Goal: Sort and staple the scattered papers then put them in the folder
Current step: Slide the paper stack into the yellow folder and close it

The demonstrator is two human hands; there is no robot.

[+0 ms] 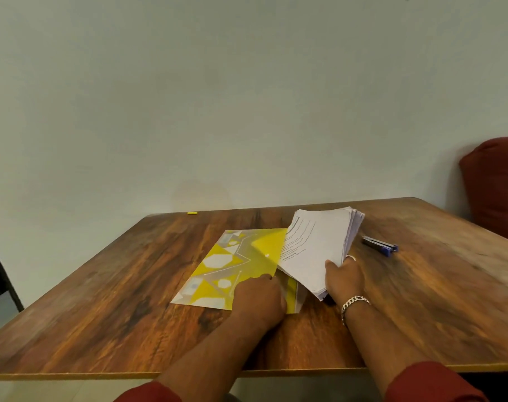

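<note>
A yellow folder [235, 265] with white shapes lies flat in the middle of the wooden table [116, 285]. My left hand [260, 298] rests on the folder's near right corner, at its open edge. My right hand [344, 278] grips the near end of a thick stack of white papers [316, 248], thumb on top, fingers underneath. The stack is tilted up and its left edge overlaps the folder's right side. A blue and black stapler [380, 245] lies on the table to the right of the stack.
A small yellow object [192, 212] sits at the table's far edge by the wall. A dark red cushion [496, 184] stands at the right beyond the table. A dark chair edge [0, 274] shows at the far left.
</note>
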